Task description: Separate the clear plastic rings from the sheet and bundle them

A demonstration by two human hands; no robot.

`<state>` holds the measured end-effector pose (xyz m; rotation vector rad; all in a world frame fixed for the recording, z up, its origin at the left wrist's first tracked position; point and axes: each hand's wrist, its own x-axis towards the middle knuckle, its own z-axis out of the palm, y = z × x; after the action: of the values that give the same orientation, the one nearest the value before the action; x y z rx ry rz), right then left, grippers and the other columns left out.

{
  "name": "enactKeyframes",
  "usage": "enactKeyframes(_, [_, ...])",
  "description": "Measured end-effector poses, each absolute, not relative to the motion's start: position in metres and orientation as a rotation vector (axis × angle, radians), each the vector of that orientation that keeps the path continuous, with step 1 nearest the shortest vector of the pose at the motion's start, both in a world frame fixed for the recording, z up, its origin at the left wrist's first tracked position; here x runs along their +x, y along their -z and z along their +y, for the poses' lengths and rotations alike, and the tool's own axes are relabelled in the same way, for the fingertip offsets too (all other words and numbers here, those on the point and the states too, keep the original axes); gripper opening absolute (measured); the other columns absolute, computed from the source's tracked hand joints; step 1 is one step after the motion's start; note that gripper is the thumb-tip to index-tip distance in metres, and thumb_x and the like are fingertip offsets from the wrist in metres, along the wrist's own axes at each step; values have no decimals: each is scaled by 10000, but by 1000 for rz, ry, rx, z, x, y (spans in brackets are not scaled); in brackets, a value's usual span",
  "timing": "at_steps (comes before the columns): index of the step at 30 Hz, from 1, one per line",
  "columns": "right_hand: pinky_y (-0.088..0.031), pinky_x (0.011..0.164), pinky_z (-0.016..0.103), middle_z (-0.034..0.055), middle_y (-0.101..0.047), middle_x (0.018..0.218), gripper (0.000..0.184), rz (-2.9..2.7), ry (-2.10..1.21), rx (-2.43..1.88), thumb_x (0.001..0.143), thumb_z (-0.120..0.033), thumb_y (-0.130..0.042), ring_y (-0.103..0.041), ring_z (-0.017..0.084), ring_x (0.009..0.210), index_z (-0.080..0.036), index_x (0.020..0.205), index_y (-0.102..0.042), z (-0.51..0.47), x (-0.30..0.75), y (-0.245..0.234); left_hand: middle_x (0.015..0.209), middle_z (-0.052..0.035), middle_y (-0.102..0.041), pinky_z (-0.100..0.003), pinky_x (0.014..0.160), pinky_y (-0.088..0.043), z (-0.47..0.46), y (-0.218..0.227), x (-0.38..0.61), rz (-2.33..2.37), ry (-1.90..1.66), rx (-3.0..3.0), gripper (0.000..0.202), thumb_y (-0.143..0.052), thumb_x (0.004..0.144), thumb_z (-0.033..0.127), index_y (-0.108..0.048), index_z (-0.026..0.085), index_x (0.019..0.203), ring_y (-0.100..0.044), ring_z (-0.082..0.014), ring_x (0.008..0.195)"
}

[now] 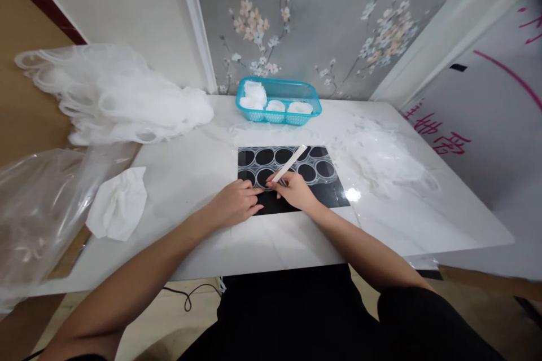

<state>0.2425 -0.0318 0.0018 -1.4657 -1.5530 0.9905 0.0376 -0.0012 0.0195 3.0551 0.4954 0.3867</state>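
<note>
A black mat lies in the middle of the white table. On it rests a clear plastic sheet with several round rings. My right hand is closed around a flat white stick, whose lower end touches the sheet near the front rings. My left hand lies beside it with its fingers stretched forward, pressing on the sheet's near left edge.
A turquoise basket holding white pieces stands at the table's back. A heap of clear plastic rings fills the back left. A white cloth and a clear plastic bag lie at the left. Thin clear film covers the right.
</note>
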Motion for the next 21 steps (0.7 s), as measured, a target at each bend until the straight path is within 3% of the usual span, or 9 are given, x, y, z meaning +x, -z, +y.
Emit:
enactKeyframes(9, [-438,573,227,-16,-670,661,117,-1725,-771,-1553,843,-245,-583,-610,114,519,-191,838,-686,-38,239,-7,1126,-53,-685,-331,718,-389,1,-12,39,495,-380,3078,271,-483,933,299,-695,135,979,-513,-190,835])
enactKeyframes(13, [-458,647,237,6,-723,812,134,-1818,-653,-1569,867,-222,-557,-654,139,647,-207,867,-691,-41,238,-8,1056,-52,-702,-320,681,-389,2,-14,40,509,-383,3002,253,-510,917,286,-694,147,814,-493,-172,763])
enactKeyframes(17, [-465,725,240,19,-732,974,172,-1961,-471,-1575,904,-236,-516,-681,167,825,-215,937,-683,-48,238,-3,785,-42,-692,-289,630,-371,6,-16,40,548,-341,2879,329,-556,887,293,-603,159,590,-473,-154,680])
enactKeyframes(19, [-457,730,245,28,-732,991,222,-2083,-353,-1600,934,-255,-464,-680,173,848,-219,980,-678,-52,238,2,659,-33,-646,-283,619,-367,9,-16,40,558,-305,2842,346,-567,878,297,-580,164,558,-473,-155,667])
enactKeyframes(21, [-445,706,246,39,-736,938,243,-2213,-258,-1606,937,-234,-439,-676,174,819,-222,1002,-673,-48,240,4,681,-36,-660,-285,630,-377,12,-16,39,555,-276,2822,351,-570,873,297,-575,165,548,-485,-155,680])
